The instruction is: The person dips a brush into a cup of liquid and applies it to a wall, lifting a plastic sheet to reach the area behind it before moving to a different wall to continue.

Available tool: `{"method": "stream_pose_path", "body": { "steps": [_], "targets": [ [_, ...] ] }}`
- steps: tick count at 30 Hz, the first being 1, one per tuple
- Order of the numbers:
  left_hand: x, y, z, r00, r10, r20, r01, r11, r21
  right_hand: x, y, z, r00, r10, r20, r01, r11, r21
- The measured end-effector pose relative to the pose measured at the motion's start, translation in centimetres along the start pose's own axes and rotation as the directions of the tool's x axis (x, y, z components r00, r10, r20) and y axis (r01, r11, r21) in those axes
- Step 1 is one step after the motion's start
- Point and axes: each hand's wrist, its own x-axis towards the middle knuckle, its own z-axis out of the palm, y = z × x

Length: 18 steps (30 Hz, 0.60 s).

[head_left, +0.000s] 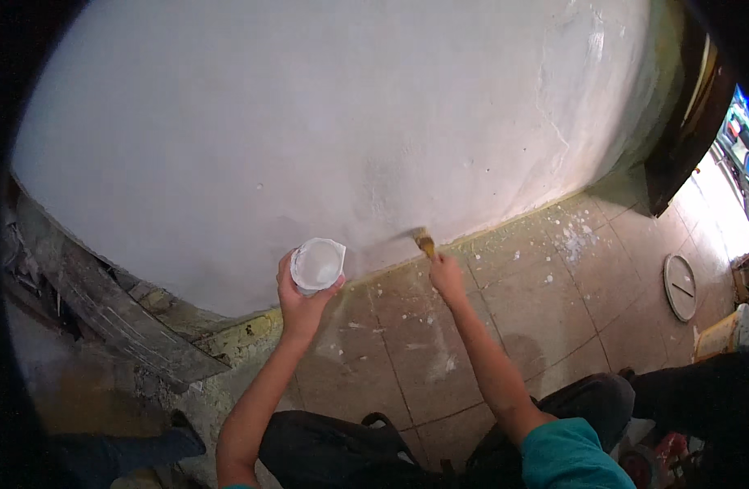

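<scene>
My left hand (297,295) is wrapped round a small white tub (319,265) with pale paint inside, held up in front of the wall. In my right hand (447,277) is a paintbrush (425,242), gripped by its handle. Its bristles touch or nearly touch the lower part of the white wall (228,147), just above the floor line. Damp-looking grey patches show on the wall near the brush. The far side of the tub hides some of my left fingers.
White paint spots (576,236) dot the brown tiled floor (545,318). A round lid (680,287) lies at the right, near a pale yellow container (723,334). A dark door frame (690,122) bounds the wall there. Worn boards (122,314) stand at the left, and another person's leg (122,452) shows at lower left.
</scene>
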Motion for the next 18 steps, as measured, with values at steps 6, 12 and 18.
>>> {"method": "stream_pose_path", "body": {
  "steps": [6,12,18],
  "targets": [
    [0.4,-0.7,-0.4,1.000,0.003,-0.011,-0.003,1.000,0.019,-3.0,-15.3,-10.1,0.942,-0.313,-0.121,0.321,0.734,0.599],
    [0.2,0.2,-0.4,1.000,-0.016,-0.022,0.018,0.997,0.070,-2.3,-16.1,-10.9,0.931,-0.355,-0.084,0.335,0.738,0.585],
    [0.2,0.1,0.7,0.999,0.032,-0.010,-0.032,0.999,0.019,1.1,5.1,0.1,0.995,-0.001,-0.099,-0.003,0.999,-0.033]
  ]
}}
